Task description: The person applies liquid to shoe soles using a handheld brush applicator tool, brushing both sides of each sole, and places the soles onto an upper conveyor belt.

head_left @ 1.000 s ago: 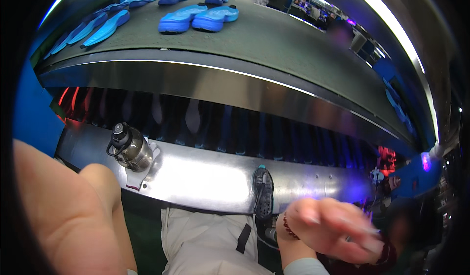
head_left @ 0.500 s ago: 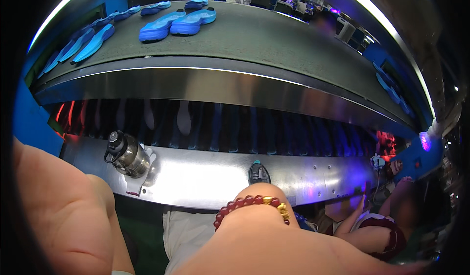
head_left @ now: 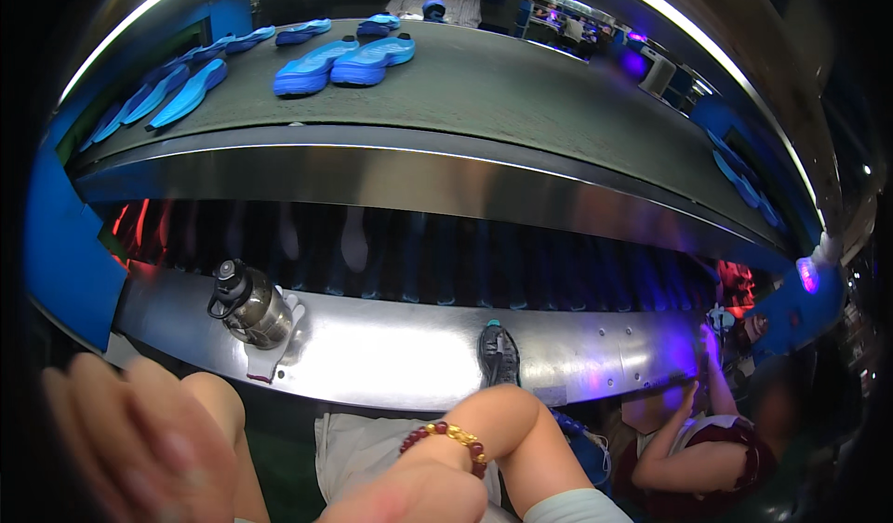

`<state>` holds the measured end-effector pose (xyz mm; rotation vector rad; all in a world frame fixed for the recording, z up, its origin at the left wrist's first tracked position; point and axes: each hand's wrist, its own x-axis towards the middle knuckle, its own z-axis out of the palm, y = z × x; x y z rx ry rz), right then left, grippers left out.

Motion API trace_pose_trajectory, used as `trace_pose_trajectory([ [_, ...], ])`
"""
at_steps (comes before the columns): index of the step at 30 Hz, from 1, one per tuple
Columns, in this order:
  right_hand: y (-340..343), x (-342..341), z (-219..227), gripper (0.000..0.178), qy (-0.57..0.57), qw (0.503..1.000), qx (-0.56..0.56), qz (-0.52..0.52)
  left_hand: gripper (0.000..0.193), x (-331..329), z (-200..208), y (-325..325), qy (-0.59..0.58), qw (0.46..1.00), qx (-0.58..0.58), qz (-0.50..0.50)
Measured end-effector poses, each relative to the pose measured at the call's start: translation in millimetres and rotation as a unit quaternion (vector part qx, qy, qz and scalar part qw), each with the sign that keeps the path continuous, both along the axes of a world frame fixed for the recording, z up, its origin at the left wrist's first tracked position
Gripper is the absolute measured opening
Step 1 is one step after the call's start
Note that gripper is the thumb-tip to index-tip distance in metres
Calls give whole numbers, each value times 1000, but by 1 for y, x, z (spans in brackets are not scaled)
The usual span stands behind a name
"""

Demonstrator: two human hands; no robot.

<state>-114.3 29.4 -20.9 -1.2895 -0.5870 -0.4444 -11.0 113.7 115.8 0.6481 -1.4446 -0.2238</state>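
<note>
My left hand (head_left: 139, 444) is raised close to the camera at the lower left. Motion blurs its loosely bent fingers; some gaps show between them, and I see nothing held. At the bottom middle my right hand (head_left: 419, 500) is also raised near the camera, its fingers cut off by the lower edge. A dark red bead bracelet (head_left: 433, 433) with gold beads circles that wrist. Beyond it, a black shoe upper (head_left: 499, 355) with a turquoise tip lies on the metal ledge (head_left: 400, 337). Neither hand touches it.
Blue shoe soles (head_left: 361, 61) lie on the green conveyor belt (head_left: 521, 95). On the ledge's left, a dark bottle (head_left: 253, 311) stands on a white glove (head_left: 265, 365). A co-worker's arm (head_left: 698, 462) reaches in at right; another person (head_left: 435, 0) is across the belt.
Both my hands have shifted and turned; the left shows bent fingers instead of a flat palm. The right hand and bracelet sit lower. The whole view has tilted slightly upward.
</note>
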Motion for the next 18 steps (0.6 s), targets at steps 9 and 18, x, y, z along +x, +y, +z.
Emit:
trace_pose_trajectory([
  [9,-25,-24,73,21,-93,981,91,-142,31,-15,-2,9,142,976,112,-123],
  [18,2,-44,156,15,-179,906,236,-302,25,-1,0,26,148,967,95,-184],
])
